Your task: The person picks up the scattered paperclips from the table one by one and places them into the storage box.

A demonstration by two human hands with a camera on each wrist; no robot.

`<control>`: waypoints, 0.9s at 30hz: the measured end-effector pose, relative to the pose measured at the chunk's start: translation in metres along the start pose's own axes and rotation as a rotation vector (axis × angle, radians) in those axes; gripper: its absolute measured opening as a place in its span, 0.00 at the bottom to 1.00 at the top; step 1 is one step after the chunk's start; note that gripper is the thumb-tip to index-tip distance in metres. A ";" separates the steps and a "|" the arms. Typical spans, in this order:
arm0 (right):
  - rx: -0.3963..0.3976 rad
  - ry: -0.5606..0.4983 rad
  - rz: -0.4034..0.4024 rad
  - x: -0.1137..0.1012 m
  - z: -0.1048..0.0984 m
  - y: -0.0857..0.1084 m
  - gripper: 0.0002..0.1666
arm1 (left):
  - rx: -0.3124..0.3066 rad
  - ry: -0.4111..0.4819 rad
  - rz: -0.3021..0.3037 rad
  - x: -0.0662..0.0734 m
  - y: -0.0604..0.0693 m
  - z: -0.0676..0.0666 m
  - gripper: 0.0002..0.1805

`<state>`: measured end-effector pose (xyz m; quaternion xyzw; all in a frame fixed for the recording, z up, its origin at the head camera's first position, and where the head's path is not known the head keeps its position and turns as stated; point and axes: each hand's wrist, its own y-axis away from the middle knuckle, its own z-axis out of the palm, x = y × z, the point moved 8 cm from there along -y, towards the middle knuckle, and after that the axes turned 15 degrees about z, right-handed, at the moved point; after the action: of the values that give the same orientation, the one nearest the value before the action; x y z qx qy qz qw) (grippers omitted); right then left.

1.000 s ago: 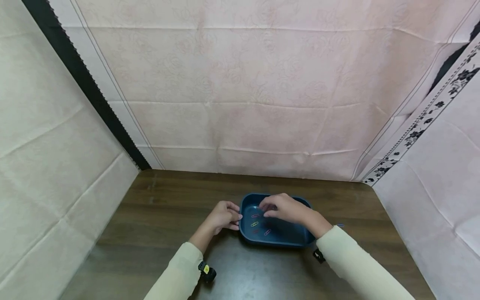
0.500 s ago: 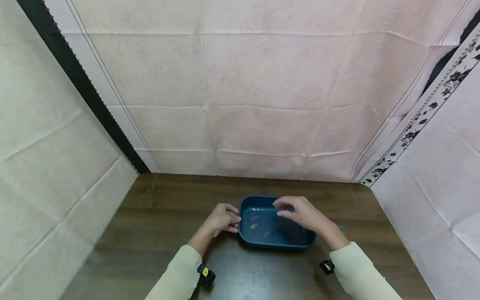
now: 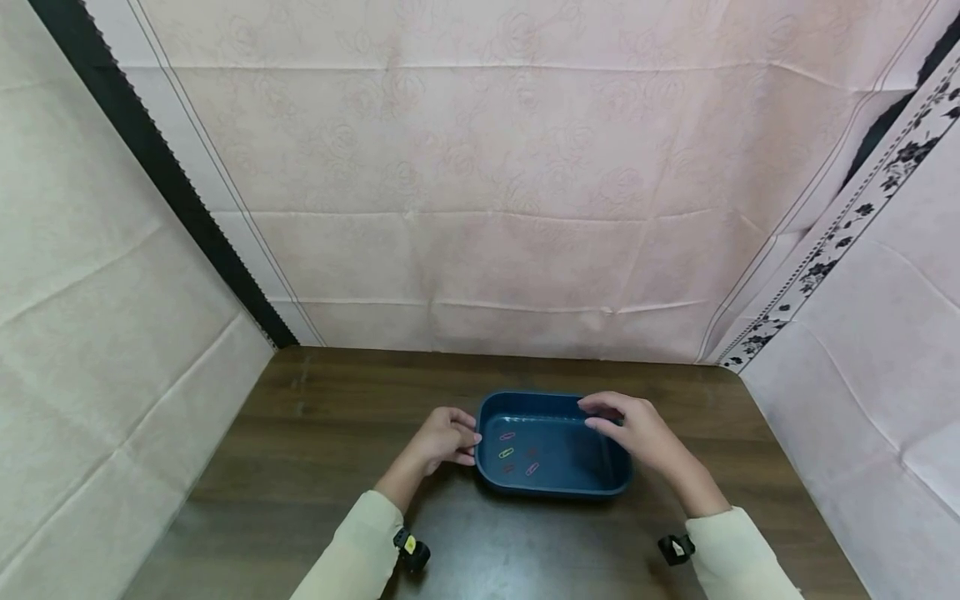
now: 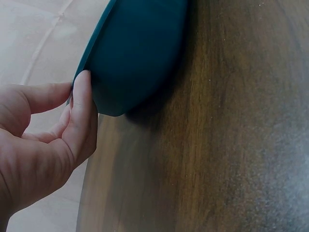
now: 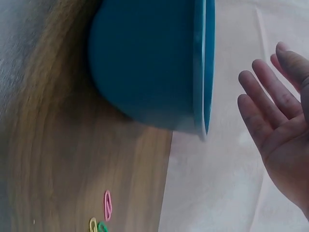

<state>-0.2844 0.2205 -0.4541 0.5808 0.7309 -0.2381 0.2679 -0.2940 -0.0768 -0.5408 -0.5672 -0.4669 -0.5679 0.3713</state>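
A blue rectangular tray (image 3: 555, 492) stands on the table, several coloured paper clips lying in its left half, among them a yellow one (image 3: 506, 452) and a pink one (image 3: 532, 469). The left hand (image 3: 442, 440) pinches the tray's left rim between thumb and fingers; the left wrist view shows this hand (image 4: 53, 130) at the rim (image 4: 91, 43). Over the tray's right end hovers the right hand (image 3: 630, 429), fingers apart. In the right wrist view that hand (image 5: 282, 116) is beside the tray (image 5: 145, 63), fingers extended, holding nothing visible.
The right wrist view shows a pink clip (image 5: 107, 205), a yellow clip (image 5: 93, 224) and a green clip (image 5: 102, 226) on the wooden table (image 5: 72, 179) outside the tray. Pale cloth (image 3: 480, 167) hangs behind the table and along both sides.
The right hand has moved rightward, from over the middle of the tray to its right end. The left hand has kept its grip on the rim.
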 end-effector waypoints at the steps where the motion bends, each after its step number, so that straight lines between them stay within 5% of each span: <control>1: 0.011 -0.006 0.004 0.002 -0.003 0.001 0.16 | 0.000 -0.001 0.003 0.000 0.000 0.000 0.16; 27: 0.198 0.112 0.181 0.083 -0.064 0.029 0.16 | 0.001 -0.006 -0.007 -0.002 -0.001 0.000 0.16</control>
<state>-0.2785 0.3282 -0.4631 0.6802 0.6623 -0.2513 0.1885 -0.2946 -0.0768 -0.5426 -0.5671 -0.4702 -0.5673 0.3680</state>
